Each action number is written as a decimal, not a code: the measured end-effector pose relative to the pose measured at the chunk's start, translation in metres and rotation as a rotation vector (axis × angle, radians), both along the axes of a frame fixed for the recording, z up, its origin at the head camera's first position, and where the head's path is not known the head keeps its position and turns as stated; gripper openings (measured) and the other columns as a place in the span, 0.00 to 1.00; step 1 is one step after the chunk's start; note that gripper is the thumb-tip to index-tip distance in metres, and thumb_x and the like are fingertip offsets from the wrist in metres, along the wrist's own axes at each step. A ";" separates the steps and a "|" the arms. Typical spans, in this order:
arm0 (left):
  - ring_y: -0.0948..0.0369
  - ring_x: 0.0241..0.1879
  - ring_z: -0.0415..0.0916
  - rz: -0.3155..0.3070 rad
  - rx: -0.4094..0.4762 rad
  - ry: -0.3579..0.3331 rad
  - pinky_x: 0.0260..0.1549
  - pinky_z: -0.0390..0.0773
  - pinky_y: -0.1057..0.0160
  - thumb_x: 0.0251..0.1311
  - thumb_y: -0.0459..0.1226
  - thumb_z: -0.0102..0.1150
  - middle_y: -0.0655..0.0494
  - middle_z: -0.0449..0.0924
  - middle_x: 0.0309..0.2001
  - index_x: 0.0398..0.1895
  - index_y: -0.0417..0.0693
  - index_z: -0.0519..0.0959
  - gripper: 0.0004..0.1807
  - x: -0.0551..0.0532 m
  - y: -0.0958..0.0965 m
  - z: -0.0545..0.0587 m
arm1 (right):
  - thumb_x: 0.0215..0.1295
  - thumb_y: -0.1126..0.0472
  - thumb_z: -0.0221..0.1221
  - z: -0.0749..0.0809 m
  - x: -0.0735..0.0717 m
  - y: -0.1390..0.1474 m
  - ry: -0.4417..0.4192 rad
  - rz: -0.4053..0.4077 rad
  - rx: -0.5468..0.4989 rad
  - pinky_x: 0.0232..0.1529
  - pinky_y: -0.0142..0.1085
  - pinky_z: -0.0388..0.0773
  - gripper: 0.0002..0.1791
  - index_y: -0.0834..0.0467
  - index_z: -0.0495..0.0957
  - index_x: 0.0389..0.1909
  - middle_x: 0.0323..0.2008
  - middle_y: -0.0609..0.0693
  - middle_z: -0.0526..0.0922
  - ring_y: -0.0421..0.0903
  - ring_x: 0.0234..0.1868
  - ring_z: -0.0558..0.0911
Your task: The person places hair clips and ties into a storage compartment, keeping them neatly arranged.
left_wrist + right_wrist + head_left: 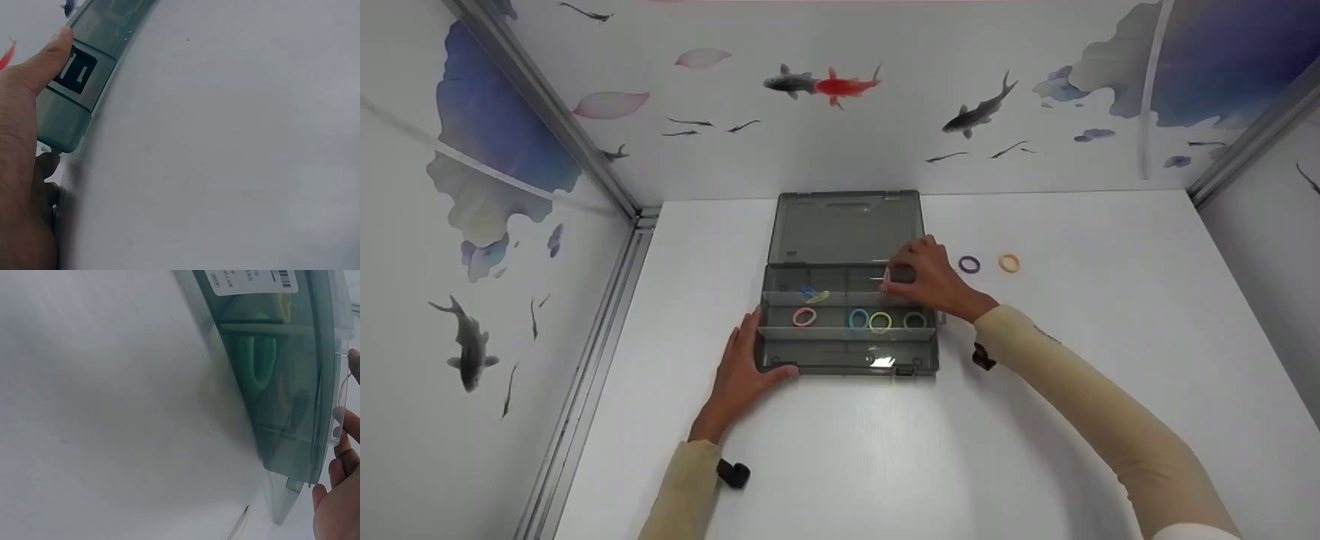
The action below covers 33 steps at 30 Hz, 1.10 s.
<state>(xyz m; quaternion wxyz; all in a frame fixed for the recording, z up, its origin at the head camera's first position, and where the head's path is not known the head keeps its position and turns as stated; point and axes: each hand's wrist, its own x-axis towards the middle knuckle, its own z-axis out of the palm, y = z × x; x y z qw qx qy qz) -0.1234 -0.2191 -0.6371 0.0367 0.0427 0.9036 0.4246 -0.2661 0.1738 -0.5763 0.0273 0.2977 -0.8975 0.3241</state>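
A grey translucent organiser box lies on the table with its lid laid back. My left hand rests against its front left corner, thumb along the front wall and extended fingers at the side. Over the back right compartment, my right hand pinches a thin clear plastic divider between thumb and fingers. The middle row holds a pink ring, a blue ring, a yellow ring and a green ring. Small blue and yellow pieces lie in the back row.
On the white table, right of the box, lie a purple ring and an orange ring. Walls printed with fish stand behind and at both sides. A barcode label shows on the box's outside.
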 end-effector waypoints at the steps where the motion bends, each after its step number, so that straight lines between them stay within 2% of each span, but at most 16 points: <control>1: 0.35 0.88 0.38 0.001 0.001 -0.005 0.76 0.49 0.20 0.56 0.67 0.79 0.46 0.42 0.91 0.93 0.68 0.44 0.70 0.000 0.000 0.001 | 0.68 0.45 0.77 0.000 0.000 -0.001 -0.005 -0.002 0.006 0.60 0.61 0.64 0.24 0.61 0.90 0.52 0.55 0.61 0.83 0.60 0.58 0.72; 6: 0.37 0.88 0.37 0.001 -0.003 -0.019 0.77 0.49 0.20 0.56 0.67 0.79 0.48 0.41 0.91 0.93 0.72 0.42 0.70 0.001 0.000 0.001 | 0.68 0.44 0.78 -0.001 -0.001 -0.004 -0.006 0.001 0.001 0.60 0.61 0.64 0.26 0.62 0.90 0.53 0.56 0.62 0.83 0.61 0.59 0.72; 14: 0.37 0.88 0.37 -0.007 -0.008 -0.013 0.77 0.50 0.22 0.56 0.68 0.79 0.49 0.42 0.91 0.93 0.72 0.42 0.70 0.001 -0.001 0.000 | 0.68 0.44 0.77 -0.001 -0.002 -0.006 -0.032 -0.002 0.022 0.64 0.61 0.64 0.27 0.61 0.89 0.55 0.58 0.61 0.82 0.61 0.63 0.72; 19: 0.37 0.88 0.37 -0.009 -0.005 -0.014 0.77 0.50 0.21 0.57 0.67 0.79 0.49 0.42 0.91 0.93 0.72 0.42 0.69 0.001 -0.001 0.000 | 0.69 0.43 0.76 0.000 -0.002 -0.004 -0.047 0.004 0.028 0.63 0.60 0.64 0.28 0.62 0.89 0.56 0.58 0.61 0.82 0.61 0.62 0.71; 23: 0.37 0.88 0.37 -0.006 0.002 -0.013 0.77 0.49 0.21 0.57 0.67 0.79 0.49 0.42 0.91 0.93 0.71 0.43 0.69 0.001 0.000 0.000 | 0.69 0.46 0.77 0.000 -0.003 0.003 -0.047 0.006 -0.008 0.62 0.60 0.63 0.26 0.62 0.90 0.55 0.57 0.61 0.81 0.60 0.60 0.71; 31: 0.35 0.88 0.38 -0.002 -0.004 -0.008 0.76 0.50 0.20 0.57 0.66 0.80 0.47 0.43 0.91 0.93 0.69 0.43 0.69 0.000 0.001 0.002 | 0.71 0.51 0.76 0.002 -0.004 0.026 -0.076 -0.062 -0.062 0.66 0.60 0.59 0.23 0.62 0.88 0.58 0.56 0.60 0.81 0.58 0.59 0.69; 33: 0.34 0.88 0.39 -0.002 -0.010 -0.004 0.76 0.51 0.20 0.57 0.66 0.80 0.46 0.43 0.91 0.93 0.68 0.44 0.69 0.000 0.001 0.002 | 0.71 0.53 0.76 0.000 -0.004 0.034 -0.062 -0.069 -0.073 0.65 0.61 0.59 0.22 0.62 0.88 0.58 0.54 0.61 0.81 0.59 0.59 0.69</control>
